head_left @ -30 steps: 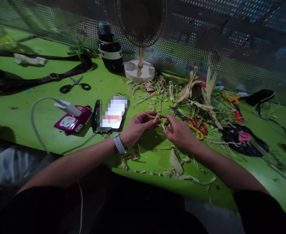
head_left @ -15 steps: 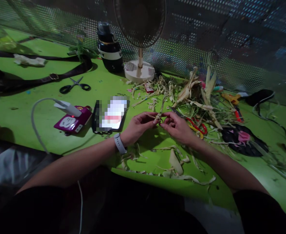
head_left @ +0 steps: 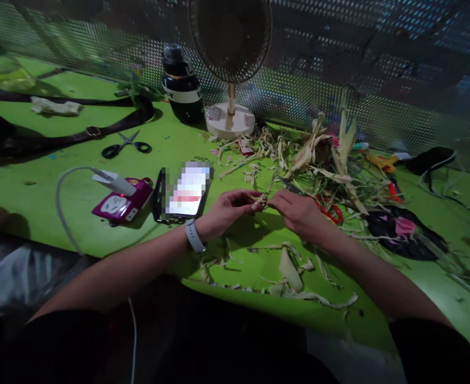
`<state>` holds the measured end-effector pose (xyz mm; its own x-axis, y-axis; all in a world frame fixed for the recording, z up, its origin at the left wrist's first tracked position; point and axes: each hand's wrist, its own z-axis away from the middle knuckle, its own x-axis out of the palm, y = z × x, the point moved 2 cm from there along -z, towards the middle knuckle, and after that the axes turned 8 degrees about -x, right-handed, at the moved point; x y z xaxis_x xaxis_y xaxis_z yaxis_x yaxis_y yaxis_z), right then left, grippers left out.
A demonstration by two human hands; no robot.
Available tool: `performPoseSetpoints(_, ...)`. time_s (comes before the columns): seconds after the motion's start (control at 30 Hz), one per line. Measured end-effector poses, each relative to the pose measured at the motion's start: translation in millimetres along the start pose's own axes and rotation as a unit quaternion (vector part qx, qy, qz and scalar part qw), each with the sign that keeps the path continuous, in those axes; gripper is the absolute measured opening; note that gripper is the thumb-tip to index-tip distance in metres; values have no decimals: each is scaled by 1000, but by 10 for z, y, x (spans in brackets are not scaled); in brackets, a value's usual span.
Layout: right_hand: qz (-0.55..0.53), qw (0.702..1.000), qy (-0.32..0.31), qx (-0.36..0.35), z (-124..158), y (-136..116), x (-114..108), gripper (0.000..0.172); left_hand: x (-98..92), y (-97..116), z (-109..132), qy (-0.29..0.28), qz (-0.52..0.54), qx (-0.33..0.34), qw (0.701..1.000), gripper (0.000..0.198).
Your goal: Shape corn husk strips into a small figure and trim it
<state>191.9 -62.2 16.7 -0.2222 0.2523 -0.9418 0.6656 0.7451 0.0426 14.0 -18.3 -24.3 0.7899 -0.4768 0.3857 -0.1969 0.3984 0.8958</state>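
Observation:
Between my hands is a small knotted piece of dry corn husk [head_left: 262,199], pale tan, with a few loose strands sticking up from it. My left hand [head_left: 231,209], with a grey-white watch band on its wrist, pinches the piece between thumb and fingers. On its other side, my right hand [head_left: 299,212] has its fingertips closed at the piece's right edge; what exactly they grip is too small to make out. Red-handled scissors [head_left: 333,212] lie just behind my right hand, partly hidden by it.
A heap of dry husks [head_left: 310,154] lies behind my hands, and loose husk strips [head_left: 291,269] lie in front. To the left are a lit phone [head_left: 189,189], a purple power adapter [head_left: 125,200] and black scissors [head_left: 126,145]. A fan [head_left: 230,120] and a bottle [head_left: 182,90] stand behind.
My right hand has turned more palm-down and shifted slightly right, its fingers now drawn together at the piece's edge. My left hand still holds the piece. The view has shifted slightly.

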Motion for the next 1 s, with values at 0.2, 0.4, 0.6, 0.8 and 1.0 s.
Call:
performPoseSetpoints(0.2, -326, 941, -18, 93, -5, 210, 37, 19, -14, 25, -12, -35, 19, -6, 999, 35)
performPoseSetpoints(0.4, -281, 955, 24, 89, -20, 177, 22, 18, -59, 64, -3, 26, -20, 52, 998, 22)
performPoseSetpoints(0.6, -242, 969, 49, -18, 6, 130, 42, 16, -29, 67, 13, 43, -9, 65, 997, 24)
performPoseSetpoints(0.8, -280, 956, -6, -92, 22, 129, 114, 19, 25, 15, 31, -6, 69, -108, 992, 29)
performPoseSetpoints(1.0, -172, 984, 49, -24, 58, 197, 132, 21, 1, 25, 21, 6, 94, -97, 991, 35)
